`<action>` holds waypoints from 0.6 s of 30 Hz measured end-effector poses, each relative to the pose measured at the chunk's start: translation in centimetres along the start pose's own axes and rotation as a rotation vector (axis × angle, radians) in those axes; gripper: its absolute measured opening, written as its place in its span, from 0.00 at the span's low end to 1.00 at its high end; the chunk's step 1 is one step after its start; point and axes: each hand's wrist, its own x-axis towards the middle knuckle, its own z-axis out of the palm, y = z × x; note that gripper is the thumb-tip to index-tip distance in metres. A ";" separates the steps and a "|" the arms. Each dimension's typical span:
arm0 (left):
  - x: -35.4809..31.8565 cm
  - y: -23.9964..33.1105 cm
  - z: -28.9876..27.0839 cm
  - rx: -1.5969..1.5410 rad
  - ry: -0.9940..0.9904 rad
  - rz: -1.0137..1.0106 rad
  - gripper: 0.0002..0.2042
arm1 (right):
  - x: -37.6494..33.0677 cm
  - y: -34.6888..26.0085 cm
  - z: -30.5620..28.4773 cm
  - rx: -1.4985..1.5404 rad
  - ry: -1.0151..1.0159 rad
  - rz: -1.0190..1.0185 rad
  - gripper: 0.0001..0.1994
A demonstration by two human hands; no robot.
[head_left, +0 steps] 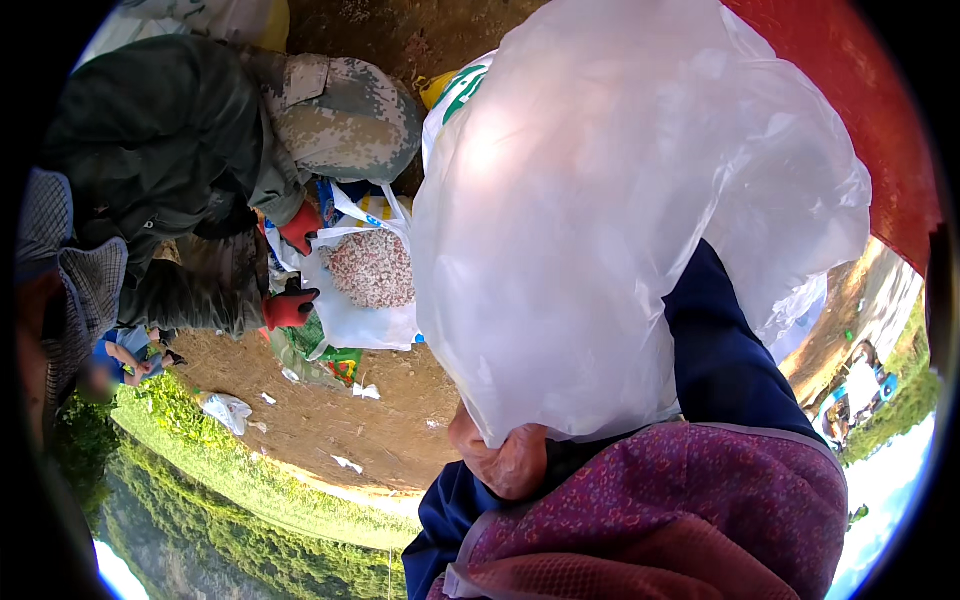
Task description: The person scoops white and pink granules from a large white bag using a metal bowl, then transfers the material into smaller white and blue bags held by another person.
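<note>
A large translucent white plastic bag [560, 230] fills the middle of the head view, puffed out in front of me. My left hand [505, 460] is closed on its lower edge, fingers curled round the film. My right arm, in a navy sleeve [715, 320], reaches up to the bag's right part. The film covers my right hand, so its fingers are hidden. Left of the bag, a co-worker's red-gloved hands [294, 268] hold the side of an open white sack [350, 325]. Pink-and-white granules [370, 268] lie in that sack.
The co-worker, with a camouflage-patterned knee [345, 120], is close on the left. A red surface [850, 90] borders the upper right. Brown dirt ground [330, 420] holds plastic scraps and a crumpled clear bag [227, 411]. Another person in blue [128, 355] is at far left.
</note>
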 end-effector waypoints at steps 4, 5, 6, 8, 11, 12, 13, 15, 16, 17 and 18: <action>-0.3 2.1 2.2 0.012 0.097 -0.045 0.11 | -1.0 0.9 1.4 0.244 -0.252 0.089 0.19; -0.4 2.3 2.1 0.015 0.093 -0.041 0.11 | -1.5 0.6 2.0 0.293 -0.307 0.102 0.18; -0.6 2.4 1.9 0.035 0.085 -0.034 0.10 | -2.0 0.2 2.5 0.376 -0.382 0.123 0.18; -0.7 2.5 1.5 0.051 0.068 -0.028 0.10 | -4.3 -0.4 2.5 0.359 -0.303 0.100 0.19; -0.3 3.0 0.8 0.075 -0.025 -0.009 0.10 | -6.8 -1.5 2.3 0.465 -0.370 0.086 0.22; -0.2 2.8 0.5 0.060 -0.024 -0.002 0.10 | -7.7 -1.6 2.5 0.451 -0.371 0.078 0.22; 0.0 2.4 0.2 0.117 -0.029 0.052 0.11 | -8.7 -1.6 2.9 0.538 -0.365 0.028 0.21; -0.1 2.5 0.3 0.159 -0.055 0.014 0.14 | -9.8 -1.5 2.8 0.628 -0.296 -0.065 0.24; -0.2 2.5 0.4 0.142 -0.054 0.017 0.14 | -10.2 -1.5 2.8 0.612 -0.294 -0.073 0.24; -0.1 2.5 0.2 0.161 -0.061 0.000 0.14 | -10.4 -1.6 3.4 0.645 -0.176 -0.085 0.24; -0.1 2.5 0.2 0.180 -0.068 -0.017 0.14 | -10.8 -1.8 3.6 0.678 -0.057 -0.098 0.23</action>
